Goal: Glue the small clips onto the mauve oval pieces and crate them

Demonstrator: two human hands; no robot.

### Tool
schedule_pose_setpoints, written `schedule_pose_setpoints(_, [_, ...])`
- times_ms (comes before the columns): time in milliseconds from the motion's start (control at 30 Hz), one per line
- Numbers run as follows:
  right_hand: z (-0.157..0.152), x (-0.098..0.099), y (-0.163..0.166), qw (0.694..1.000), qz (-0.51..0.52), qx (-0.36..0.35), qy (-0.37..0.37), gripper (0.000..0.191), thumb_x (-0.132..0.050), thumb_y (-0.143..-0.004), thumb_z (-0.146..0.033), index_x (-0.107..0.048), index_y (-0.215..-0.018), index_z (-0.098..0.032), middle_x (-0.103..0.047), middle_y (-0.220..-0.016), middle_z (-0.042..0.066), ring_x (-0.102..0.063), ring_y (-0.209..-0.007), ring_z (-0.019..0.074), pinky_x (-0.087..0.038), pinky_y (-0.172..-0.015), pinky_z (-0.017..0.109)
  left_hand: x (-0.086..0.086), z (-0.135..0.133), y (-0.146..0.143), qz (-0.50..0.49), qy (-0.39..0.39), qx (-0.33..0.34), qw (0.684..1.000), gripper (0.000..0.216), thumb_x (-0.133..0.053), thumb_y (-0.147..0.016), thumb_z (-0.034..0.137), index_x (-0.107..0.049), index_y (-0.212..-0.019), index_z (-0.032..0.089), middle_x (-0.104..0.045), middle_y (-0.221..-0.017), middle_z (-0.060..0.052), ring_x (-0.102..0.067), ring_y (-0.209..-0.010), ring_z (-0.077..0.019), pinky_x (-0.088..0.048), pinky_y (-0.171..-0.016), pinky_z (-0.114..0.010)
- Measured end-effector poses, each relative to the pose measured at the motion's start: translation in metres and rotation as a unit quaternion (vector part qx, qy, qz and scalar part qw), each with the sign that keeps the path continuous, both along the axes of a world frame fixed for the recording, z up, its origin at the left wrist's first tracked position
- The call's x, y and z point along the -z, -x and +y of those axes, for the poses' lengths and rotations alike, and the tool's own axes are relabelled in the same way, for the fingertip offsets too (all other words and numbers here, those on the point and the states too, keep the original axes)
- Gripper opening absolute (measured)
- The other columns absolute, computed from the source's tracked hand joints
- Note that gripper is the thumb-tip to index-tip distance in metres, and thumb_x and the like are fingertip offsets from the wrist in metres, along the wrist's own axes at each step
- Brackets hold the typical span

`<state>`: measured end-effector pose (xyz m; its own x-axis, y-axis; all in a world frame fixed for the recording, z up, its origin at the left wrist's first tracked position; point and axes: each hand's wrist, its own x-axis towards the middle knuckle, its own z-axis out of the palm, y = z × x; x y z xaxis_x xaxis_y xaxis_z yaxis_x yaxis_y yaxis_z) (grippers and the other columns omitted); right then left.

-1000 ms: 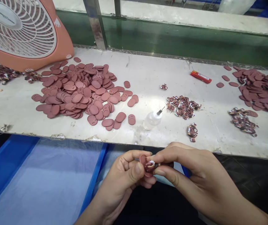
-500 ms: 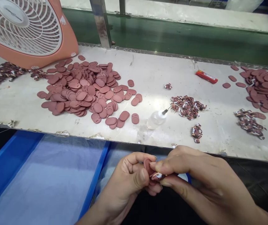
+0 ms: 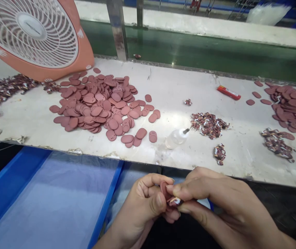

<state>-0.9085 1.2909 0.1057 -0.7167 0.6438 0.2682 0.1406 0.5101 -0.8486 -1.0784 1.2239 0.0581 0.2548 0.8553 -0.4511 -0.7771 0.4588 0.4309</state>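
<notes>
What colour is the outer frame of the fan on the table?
The fan frame is salmon orange, best seen in the head view.

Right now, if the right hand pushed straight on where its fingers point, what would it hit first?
Probably the left hand, just beyond the small reddish-brown oval disc that the right hand pinches with it.

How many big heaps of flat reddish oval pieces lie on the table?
2. One heap lies left of centre, before the fan; the other heap is at the right edge, cut off; more may be hidden.
</notes>
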Motion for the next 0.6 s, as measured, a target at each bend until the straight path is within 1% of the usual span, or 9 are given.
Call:
schedule_pose_setpoints(100, [0.001,0.003,0.003,1.0,-0.001,-0.003,-0.013,0.024,-0.062,-0.09,-0.005,-0.06,-0.105,-0.023,-0.074,-0.082,-0.003,-0.066,-0.072,0.0102,-0.055,-0.07,0.018,0.003,0.0,0.001,-0.005,-0.001,0.004,1.0,0.028,-0.086,-0.068,0.037,-0.076,-0.089,0.02,-0.072,-0.061,0.002,-0.067,-0.053,-0.0076,-0.049,-0.053,-0.014])
schedule_pose_setpoints(167, [0.003,0.006,0.004,1.0,-0.007,-0.01,-0.021,0.023,-0.062,-0.09,-0.007,-0.06,-0.105,-0.024,-0.074,-0.082,-0.003,-0.066,-0.072,0.0113,-0.055,-0.068,0.019,0.006,0.002,0.002,-0.006,-0.008,0.011,1.0,0.032,-0.086,-0.065,0.039,-0.076,-0.089,0.021,-0.071,-0.057,0.003,-0.066,-0.051,-0.0074,-0.047,-0.05,-0.013])
schedule_pose_setpoints(300, [0.006,0.008,0.005,0.999,0.0,-0.011,-0.045,0.02,-0.06,-0.092,-0.01,-0.058,-0.106,-0.025,-0.072,-0.08,-0.001,-0.066,-0.069,0.0121,-0.055,-0.064,0.02,0.008,0.004,0.003,-0.005,-0.024,0.008,1.0,0.032,-0.086,-0.064,0.042,-0.077,-0.088,0.022,-0.069,-0.054,0.004,-0.065,-0.048,-0.0058,-0.045,-0.048,-0.012])
schedule_pose_setpoints(433, [0.005,0.002,0.004,0.998,0.004,0.013,-0.059,0.024,-0.061,-0.09,-0.006,-0.06,-0.104,-0.025,-0.071,-0.079,-0.003,-0.065,-0.068,0.0101,-0.053,-0.064,0.017,0.003,0.002,0.002,0.009,-0.021,-0.007,1.0,0.032,-0.087,-0.066,0.041,-0.078,-0.088,0.02,-0.069,-0.057,0.004,-0.063,-0.049,-0.0043,-0.045,-0.049,-0.012])
schedule_pose_setpoints(600, [0.0,-0.003,0.004,0.999,-0.007,0.02,-0.041,0.018,-0.06,-0.091,-0.009,-0.062,-0.102,-0.024,-0.071,-0.078,-0.003,-0.064,-0.071,0.0104,-0.053,-0.068,0.019,-0.004,0.0,0.001,0.008,-0.008,-0.027,1.0,0.032,-0.087,-0.067,0.039,-0.076,-0.09,0.018,-0.068,-0.059,0.003,-0.064,-0.053,-0.0058,-0.047,-0.054,-0.015])
